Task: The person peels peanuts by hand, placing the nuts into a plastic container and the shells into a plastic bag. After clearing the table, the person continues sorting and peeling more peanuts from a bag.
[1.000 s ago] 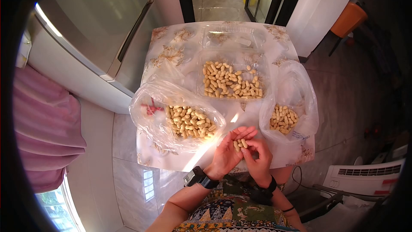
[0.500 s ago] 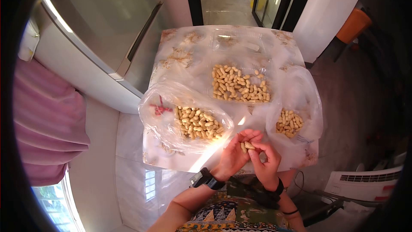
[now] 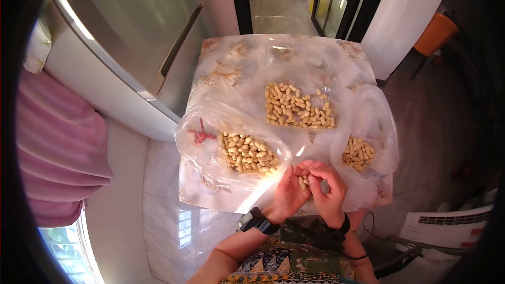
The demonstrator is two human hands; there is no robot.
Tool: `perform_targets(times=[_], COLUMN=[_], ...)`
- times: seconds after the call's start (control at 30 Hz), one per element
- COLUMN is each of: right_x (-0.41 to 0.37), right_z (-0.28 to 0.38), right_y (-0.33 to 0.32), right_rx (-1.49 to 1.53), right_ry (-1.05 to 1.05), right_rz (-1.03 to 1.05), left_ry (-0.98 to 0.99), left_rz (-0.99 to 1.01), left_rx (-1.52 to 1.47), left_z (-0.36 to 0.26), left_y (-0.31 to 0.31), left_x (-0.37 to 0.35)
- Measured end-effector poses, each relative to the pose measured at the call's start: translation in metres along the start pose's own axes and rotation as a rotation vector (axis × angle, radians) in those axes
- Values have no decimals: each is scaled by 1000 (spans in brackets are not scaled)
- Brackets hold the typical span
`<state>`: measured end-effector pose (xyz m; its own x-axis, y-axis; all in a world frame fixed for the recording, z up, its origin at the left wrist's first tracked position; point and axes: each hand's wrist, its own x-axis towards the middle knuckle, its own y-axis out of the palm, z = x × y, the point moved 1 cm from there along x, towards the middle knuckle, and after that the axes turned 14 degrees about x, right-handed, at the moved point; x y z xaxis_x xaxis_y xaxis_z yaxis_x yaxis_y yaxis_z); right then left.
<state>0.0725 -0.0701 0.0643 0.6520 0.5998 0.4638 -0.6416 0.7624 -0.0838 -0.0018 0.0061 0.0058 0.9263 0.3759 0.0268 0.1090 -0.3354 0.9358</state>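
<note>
The cupped left hand (image 3: 290, 192) grips a few tan, unshelled peanuts (image 3: 303, 181), the right hand's (image 3: 330, 194) grip closing over them, above the flower-patterned bench (image 3: 205, 199).

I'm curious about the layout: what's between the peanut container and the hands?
In the head view, bare tabletop with a bright patch lies between the clear container and the left hand and right hand.

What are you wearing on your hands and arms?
No gloves, and no sleeves on my forearms. Above my left hand is a black strap with a boxy dark gadget. Above my right hand is a black wristband, then a thin dark band.
</note>
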Motion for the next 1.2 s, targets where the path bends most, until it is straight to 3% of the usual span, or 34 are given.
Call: perform_targets(times=[0.43, 0.73, 1.2], right_x=[-16, -27, -20], right_z=[-15, -27, -19], right_y=[-16, -22, -21], right_rx=[-78, 103, 40], right_ry=[102, 237, 165], right_rz=[206, 25, 62], left_ry=[-11, -24, -8], left_rz=[-57, -37, -41], left_rx=[9, -23, 0], left_z=[-1, 0, 1], left_y=[1, 3, 1], left_x=[1, 1, 1])
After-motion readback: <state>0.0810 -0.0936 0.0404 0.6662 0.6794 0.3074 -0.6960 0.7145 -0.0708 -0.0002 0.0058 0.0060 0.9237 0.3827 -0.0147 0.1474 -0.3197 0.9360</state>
